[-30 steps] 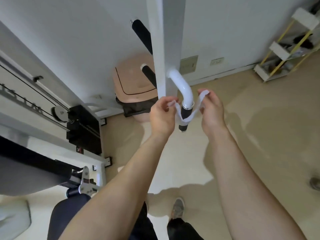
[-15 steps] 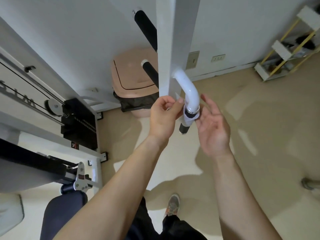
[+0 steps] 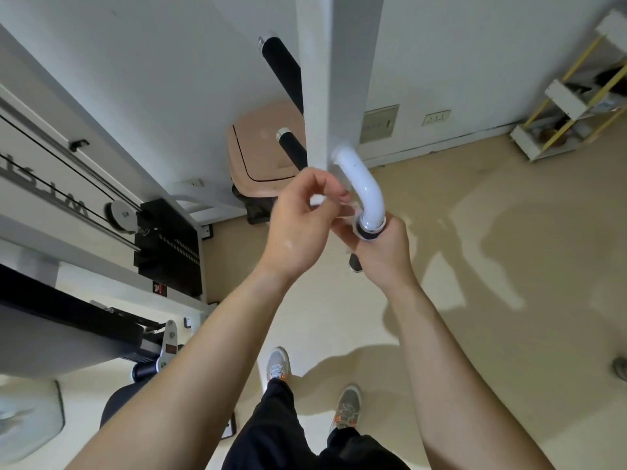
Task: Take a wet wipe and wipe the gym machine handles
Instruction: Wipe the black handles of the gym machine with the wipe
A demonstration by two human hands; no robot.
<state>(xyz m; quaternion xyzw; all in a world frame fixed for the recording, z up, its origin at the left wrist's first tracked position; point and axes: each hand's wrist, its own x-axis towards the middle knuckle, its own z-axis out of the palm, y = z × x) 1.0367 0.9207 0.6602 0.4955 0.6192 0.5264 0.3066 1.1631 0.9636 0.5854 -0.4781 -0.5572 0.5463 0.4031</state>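
Observation:
A white curved tube (image 3: 363,188) comes off the machine's white upright post (image 3: 334,79) and ends in a chrome ring and a black handle grip (image 3: 355,262). My right hand (image 3: 385,254) is closed around that grip just below the ring; only the grip's lower tip shows. My left hand (image 3: 300,222) is close beside it on the left, pinching an end of the white wet wipe (image 3: 318,199) between thumb and fingers. The wipe runs toward the grip and disappears under my right hand. Two more black handles, one high (image 3: 283,67) and one lower (image 3: 292,147), stick out left of the post.
A pink lidded bin (image 3: 261,154) stands by the wall behind the post. A black weight stack (image 3: 169,245) with pulley and cables is at left, a padded seat (image 3: 51,337) at lower left. A yellow-framed shelf (image 3: 570,96) is at far right. My shoes (image 3: 346,408) are on beige floor.
The wipe was stretched behind the grip between both hands. My right hand let go of its end, opened, then closed around the grip. My left hand kept pinching the wipe.

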